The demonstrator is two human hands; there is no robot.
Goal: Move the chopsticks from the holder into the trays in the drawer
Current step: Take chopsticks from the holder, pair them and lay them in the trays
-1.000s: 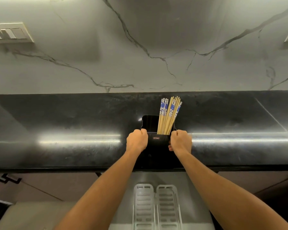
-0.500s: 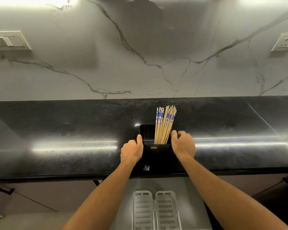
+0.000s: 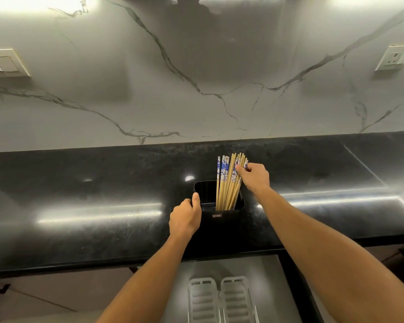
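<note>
A black rectangular holder [image 3: 222, 221] stands on the dark countertop near its front edge. Several bamboo chopsticks [image 3: 226, 183] with blue-and-white patterned tops lean in its right half. My left hand [image 3: 186, 217] grips the holder's left side, thumb on the rim. My right hand [image 3: 254, 177] is up at the chopsticks' tops, with fingertips pinching the rightmost ones. Below the counter, an open drawer holds two white slotted trays [image 3: 222, 299] side by side, with nothing visible in them.
The black countertop [image 3: 91, 206] runs left and right under a marble-patterned wall. A switch plate [image 3: 2, 64] is on the wall at left and a socket [image 3: 394, 58] at right. The grey drawer floor [image 3: 266, 287] shows around the trays.
My right hand left the holder's right side and rose to the chopsticks' tops, closing on the rightmost ones. My left hand stayed on the holder. The view tilted upward.
</note>
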